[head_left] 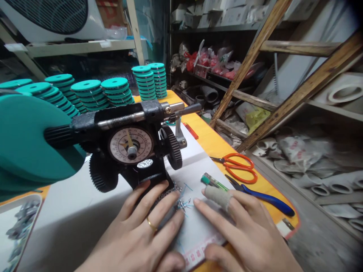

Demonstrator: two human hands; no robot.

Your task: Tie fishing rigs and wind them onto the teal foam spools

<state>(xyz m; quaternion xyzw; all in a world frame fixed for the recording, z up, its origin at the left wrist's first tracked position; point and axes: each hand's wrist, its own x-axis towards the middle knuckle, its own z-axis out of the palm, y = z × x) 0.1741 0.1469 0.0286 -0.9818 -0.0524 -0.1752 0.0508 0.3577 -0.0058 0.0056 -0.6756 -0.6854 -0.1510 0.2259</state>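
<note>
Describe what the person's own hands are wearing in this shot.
The left hand is bare except for a thin gold-coloured ring on one finger. The right hand has a grey fabric finger wrap on one finger. No sleeves show.

The stacked discs [115, 90] ahead of me were teal; my scissors [241, 168] had orange handles, and my pliers [269, 200] deep blue ones; the tabletop [210, 139] was yellow-orange (with a red line along its edge); the counter [130, 145] was black, its cream dial ringed with fine black ticks; the sheet [198, 226] under my hands was white with red print; the slivers [184, 200] on it were blue; the ring [151, 224] on my left hand [136, 238] was gold; the wrap [217, 197] on a finger of my right hand [249, 230] was grey.
</note>
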